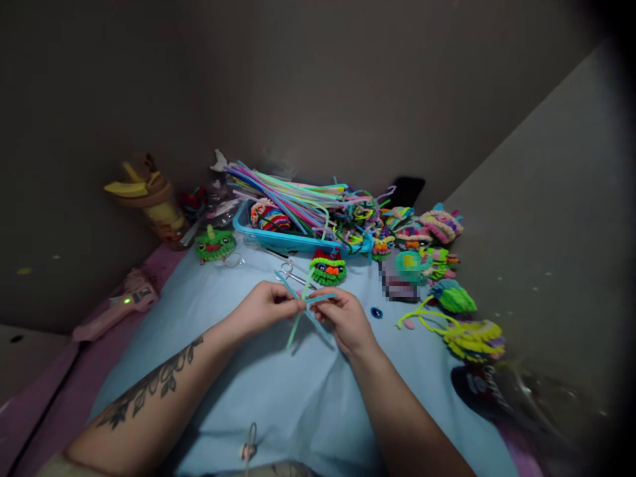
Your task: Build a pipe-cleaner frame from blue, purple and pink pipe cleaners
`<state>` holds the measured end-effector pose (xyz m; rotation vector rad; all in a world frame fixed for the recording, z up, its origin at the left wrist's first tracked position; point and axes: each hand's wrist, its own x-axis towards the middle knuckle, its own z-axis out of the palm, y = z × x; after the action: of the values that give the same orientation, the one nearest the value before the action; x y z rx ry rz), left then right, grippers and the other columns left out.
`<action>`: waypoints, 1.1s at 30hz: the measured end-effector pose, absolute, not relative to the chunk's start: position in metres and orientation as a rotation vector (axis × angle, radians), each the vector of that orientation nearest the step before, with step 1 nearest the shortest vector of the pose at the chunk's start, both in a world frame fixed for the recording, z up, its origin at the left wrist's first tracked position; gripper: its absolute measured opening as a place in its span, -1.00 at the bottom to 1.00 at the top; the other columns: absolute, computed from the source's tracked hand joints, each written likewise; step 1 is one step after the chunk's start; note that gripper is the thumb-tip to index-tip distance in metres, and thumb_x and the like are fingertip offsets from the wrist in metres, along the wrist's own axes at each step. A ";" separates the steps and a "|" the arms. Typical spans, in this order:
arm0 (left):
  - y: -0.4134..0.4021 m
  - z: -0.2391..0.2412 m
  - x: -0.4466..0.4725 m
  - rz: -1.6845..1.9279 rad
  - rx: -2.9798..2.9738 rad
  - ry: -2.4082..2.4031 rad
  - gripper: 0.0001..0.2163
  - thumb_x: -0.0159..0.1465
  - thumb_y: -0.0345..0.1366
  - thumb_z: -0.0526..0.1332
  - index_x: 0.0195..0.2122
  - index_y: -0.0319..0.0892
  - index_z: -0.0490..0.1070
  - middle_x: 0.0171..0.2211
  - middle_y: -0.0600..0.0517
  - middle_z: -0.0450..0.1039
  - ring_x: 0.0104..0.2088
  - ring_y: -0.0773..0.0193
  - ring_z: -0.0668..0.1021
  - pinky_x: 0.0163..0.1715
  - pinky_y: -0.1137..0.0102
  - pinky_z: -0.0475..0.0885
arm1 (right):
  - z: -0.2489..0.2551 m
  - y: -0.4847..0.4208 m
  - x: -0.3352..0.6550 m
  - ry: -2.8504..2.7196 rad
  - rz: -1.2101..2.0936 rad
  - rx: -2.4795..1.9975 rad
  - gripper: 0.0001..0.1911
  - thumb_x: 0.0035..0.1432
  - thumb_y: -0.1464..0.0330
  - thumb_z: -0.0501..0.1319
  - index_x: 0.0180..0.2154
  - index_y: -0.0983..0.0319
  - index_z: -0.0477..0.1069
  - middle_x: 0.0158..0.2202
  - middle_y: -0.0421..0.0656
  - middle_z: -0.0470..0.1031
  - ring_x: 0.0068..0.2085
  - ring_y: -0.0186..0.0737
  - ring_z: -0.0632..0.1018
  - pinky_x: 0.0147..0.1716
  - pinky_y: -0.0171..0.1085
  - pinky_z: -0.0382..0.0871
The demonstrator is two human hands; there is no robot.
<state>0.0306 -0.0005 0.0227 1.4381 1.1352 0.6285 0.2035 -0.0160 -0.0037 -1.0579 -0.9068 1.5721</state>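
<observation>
Over the middle of the table, my left hand (275, 306) pinches the crossing point of several short pipe cleaners (317, 322), blue and light green. From the other side my right hand (342, 319) closes on the same bundle, its fingers near a blue end. The stems fan out in a star shape around my fingertips. Just beyond lie scissors (293, 273) and a green pipe-cleaner face (328, 268) with an orange nose. A dark blue round piece (376, 313) rests to the right of my right hand.
A blue tray (298, 242) heaped with long pipe cleaners (283, 189) stands at the back. Finished fuzzy figures (474, 339) line the right side, near a bottle (527, 391). On the left are a pink glue gun (122, 308), a green figure (215, 245) and a cup (163, 209).
</observation>
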 end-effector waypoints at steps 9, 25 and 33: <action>-0.007 0.016 0.037 0.561 1.278 1.007 -0.74 0.04 -0.14 0.30 -0.57 -0.28 0.43 -0.64 0.10 0.38 -0.59 0.41 0.35 -0.56 0.50 0.20 | -0.004 -0.019 0.201 -0.850 1.791 -0.860 -0.75 -0.21 0.27 0.43 -0.46 0.26 0.51 -0.54 -0.23 0.44 -0.57 -0.43 0.33 -0.56 -0.40 0.22; -0.010 0.019 0.037 0.582 1.130 0.859 -0.78 -0.03 -0.20 0.36 -0.56 -0.27 0.45 -0.62 0.11 0.41 -0.57 0.42 0.36 -0.50 0.49 0.23 | 0.014 -0.033 0.184 -0.738 1.789 -0.808 -0.68 -0.25 0.26 0.44 -0.55 0.23 0.33 -0.57 -0.29 0.28 -0.57 -0.43 0.28 -0.60 -0.42 0.20; -0.014 0.020 0.040 0.589 1.108 0.828 -0.79 -0.01 -0.21 0.34 -0.58 -0.28 0.46 -0.62 0.09 0.42 -0.58 0.42 0.37 -0.50 0.49 0.23 | 0.013 -0.035 0.183 -0.682 1.843 -0.791 -0.66 -0.32 0.32 0.45 -0.57 0.22 0.30 -0.58 -0.30 0.30 -0.59 -0.42 0.31 -0.63 -0.42 0.22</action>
<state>0.0404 -0.0137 0.0196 1.1085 0.8282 0.5888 0.1827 -0.0354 0.0131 -0.7913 -0.6824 1.8431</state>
